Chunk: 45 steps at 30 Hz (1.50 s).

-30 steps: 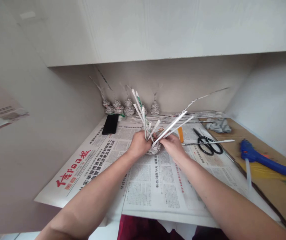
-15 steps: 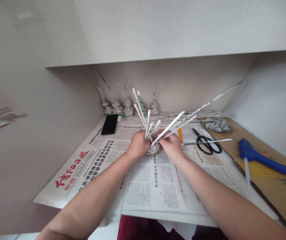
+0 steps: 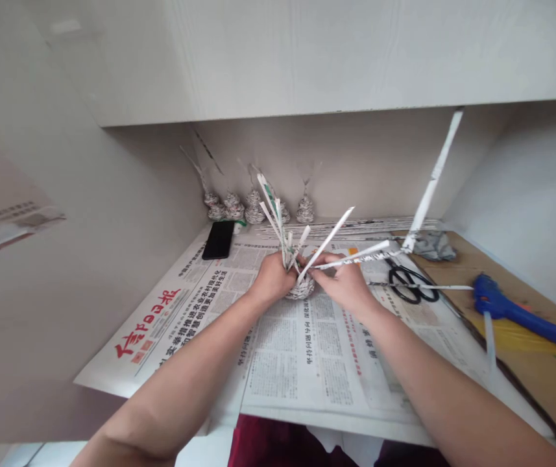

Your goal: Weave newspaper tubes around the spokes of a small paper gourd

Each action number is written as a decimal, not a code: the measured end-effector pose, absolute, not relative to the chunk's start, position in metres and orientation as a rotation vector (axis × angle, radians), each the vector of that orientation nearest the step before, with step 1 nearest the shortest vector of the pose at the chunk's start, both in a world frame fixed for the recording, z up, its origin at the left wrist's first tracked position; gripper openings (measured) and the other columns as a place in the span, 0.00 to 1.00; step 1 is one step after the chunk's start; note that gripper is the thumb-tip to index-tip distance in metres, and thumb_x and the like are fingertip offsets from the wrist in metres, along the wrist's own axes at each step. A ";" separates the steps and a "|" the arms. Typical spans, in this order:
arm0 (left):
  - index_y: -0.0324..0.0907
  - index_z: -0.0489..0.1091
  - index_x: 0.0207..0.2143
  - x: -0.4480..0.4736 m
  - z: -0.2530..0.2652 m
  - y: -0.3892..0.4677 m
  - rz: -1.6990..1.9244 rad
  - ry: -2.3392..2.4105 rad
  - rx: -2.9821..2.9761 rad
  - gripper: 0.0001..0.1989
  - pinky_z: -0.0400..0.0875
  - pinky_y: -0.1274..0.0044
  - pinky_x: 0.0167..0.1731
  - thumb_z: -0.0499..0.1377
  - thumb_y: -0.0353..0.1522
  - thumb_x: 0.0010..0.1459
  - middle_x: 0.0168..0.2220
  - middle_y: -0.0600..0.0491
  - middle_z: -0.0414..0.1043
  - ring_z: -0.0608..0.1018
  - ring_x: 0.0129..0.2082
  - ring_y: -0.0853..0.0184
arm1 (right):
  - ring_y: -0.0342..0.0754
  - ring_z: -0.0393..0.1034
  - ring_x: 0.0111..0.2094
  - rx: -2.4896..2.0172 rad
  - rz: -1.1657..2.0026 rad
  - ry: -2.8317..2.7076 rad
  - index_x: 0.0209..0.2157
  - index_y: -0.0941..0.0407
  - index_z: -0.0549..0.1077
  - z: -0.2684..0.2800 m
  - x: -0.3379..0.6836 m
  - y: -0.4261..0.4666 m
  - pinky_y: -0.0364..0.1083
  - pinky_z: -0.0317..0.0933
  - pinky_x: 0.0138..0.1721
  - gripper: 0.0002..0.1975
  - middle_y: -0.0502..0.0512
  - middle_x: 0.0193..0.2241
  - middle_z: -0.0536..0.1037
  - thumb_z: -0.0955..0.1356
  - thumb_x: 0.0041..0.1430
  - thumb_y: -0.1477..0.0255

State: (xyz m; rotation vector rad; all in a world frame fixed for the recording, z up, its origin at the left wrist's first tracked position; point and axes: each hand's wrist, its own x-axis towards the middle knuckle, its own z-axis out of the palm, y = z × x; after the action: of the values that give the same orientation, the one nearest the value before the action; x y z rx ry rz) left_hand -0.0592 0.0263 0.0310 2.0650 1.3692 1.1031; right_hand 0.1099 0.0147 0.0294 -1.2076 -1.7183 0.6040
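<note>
A small round piece woven from rolled newspaper tubes (image 3: 301, 290) sits low over the newspaper, with several loose tube ends fanning upward and outward. My left hand (image 3: 272, 277) is closed around its left side, the fingertips partly hidden behind the tubes. At the right side, my right hand (image 3: 344, 280) pinches a long paper tube (image 3: 379, 257) beside the weave. That tube runs right, then bends sharply upward toward the shelf edge. A white upright tube (image 3: 332, 239) leans right between both hands.
Behind stand several finished gourd-shaped woven pieces (image 3: 305, 209) and a bundle of paper tubes (image 3: 350, 228). A black phone (image 3: 218, 240) lies left. To the right are black-handled scissors (image 3: 411, 285), a crumpled cloth (image 3: 433, 246) and a blue glue gun (image 3: 525, 318) on cardboard. An overhanging panel (image 3: 331, 58) spans above.
The long tube at the right has swung and now bends up steeply, where before it sloped straight. My right hand has shifted slightly right; the left still grips the woven piece.
</note>
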 end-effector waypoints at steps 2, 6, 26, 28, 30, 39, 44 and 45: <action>0.40 0.77 0.33 -0.059 0.033 0.025 1.094 1.377 2.080 0.12 0.70 0.78 0.37 0.56 0.22 0.49 0.30 0.53 0.79 0.78 0.32 0.68 | 0.49 0.75 0.36 -1.214 0.703 -1.753 0.32 0.54 0.77 0.029 0.116 0.018 0.49 0.65 0.43 0.05 0.52 0.32 0.81 0.70 0.50 0.72; 0.40 0.77 0.34 -0.059 0.034 0.024 1.039 1.361 2.143 0.14 0.70 0.78 0.38 0.54 0.22 0.49 0.33 0.52 0.79 0.78 0.34 0.67 | 0.50 0.75 0.37 -1.213 0.924 -1.675 0.32 0.54 0.77 0.023 0.125 0.028 0.50 0.66 0.43 0.07 0.52 0.33 0.81 0.71 0.48 0.70; 0.43 0.78 0.35 -0.065 0.036 0.026 0.995 1.133 2.277 0.17 0.70 0.78 0.43 0.53 0.21 0.48 0.34 0.53 0.79 0.78 0.37 0.67 | 0.52 0.76 0.32 -1.298 0.965 -1.560 0.32 0.55 0.79 0.020 0.123 0.030 0.48 0.68 0.35 0.10 0.54 0.31 0.82 0.72 0.46 0.68; 0.43 0.78 0.35 -0.064 0.037 0.026 0.983 1.122 2.282 0.18 0.71 0.78 0.42 0.54 0.20 0.46 0.34 0.54 0.79 0.78 0.36 0.67 | 0.53 0.76 0.32 -1.354 0.902 -1.556 0.31 0.55 0.79 0.022 0.123 0.029 0.48 0.68 0.35 0.07 0.54 0.30 0.82 0.71 0.47 0.69; 0.43 0.78 0.35 -0.064 0.037 0.027 0.982 1.105 2.289 0.19 0.71 0.78 0.41 0.54 0.20 0.45 0.34 0.54 0.79 0.78 0.36 0.67 | 0.53 0.76 0.33 -1.336 0.872 -1.579 0.31 0.55 0.79 0.022 0.123 0.029 0.49 0.68 0.35 0.08 0.54 0.30 0.82 0.71 0.48 0.68; 0.42 0.77 0.35 -0.065 0.033 0.028 1.021 1.126 2.314 0.17 0.71 0.77 0.42 0.54 0.21 0.48 0.34 0.53 0.78 0.78 0.36 0.66 | 0.49 0.74 0.27 -1.228 0.858 -1.595 0.36 0.52 0.77 0.008 0.119 0.030 0.46 0.67 0.30 0.12 0.51 0.26 0.80 0.70 0.51 0.62; 0.42 0.77 0.38 -0.066 0.033 0.030 0.961 1.160 2.294 0.16 0.71 0.77 0.42 0.54 0.22 0.50 0.33 0.52 0.79 0.78 0.36 0.66 | 0.50 0.74 0.28 -1.303 0.738 -1.624 0.34 0.52 0.77 0.011 0.119 0.028 0.48 0.67 0.32 0.08 0.51 0.26 0.80 0.69 0.52 0.66; 0.42 0.77 0.38 -0.067 0.033 0.030 0.949 1.167 2.290 0.16 0.71 0.77 0.42 0.54 0.22 0.50 0.33 0.52 0.79 0.78 0.36 0.66 | 0.50 0.75 0.28 -1.311 0.710 -1.642 0.34 0.52 0.77 0.012 0.119 0.027 0.48 0.67 0.33 0.07 0.51 0.26 0.80 0.69 0.53 0.66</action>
State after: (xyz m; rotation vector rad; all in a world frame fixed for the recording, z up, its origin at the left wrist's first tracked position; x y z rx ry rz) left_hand -0.0665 0.0302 0.0326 2.2904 1.1666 0.9491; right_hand 0.1187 0.0272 0.0123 -1.3106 -1.6422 0.7101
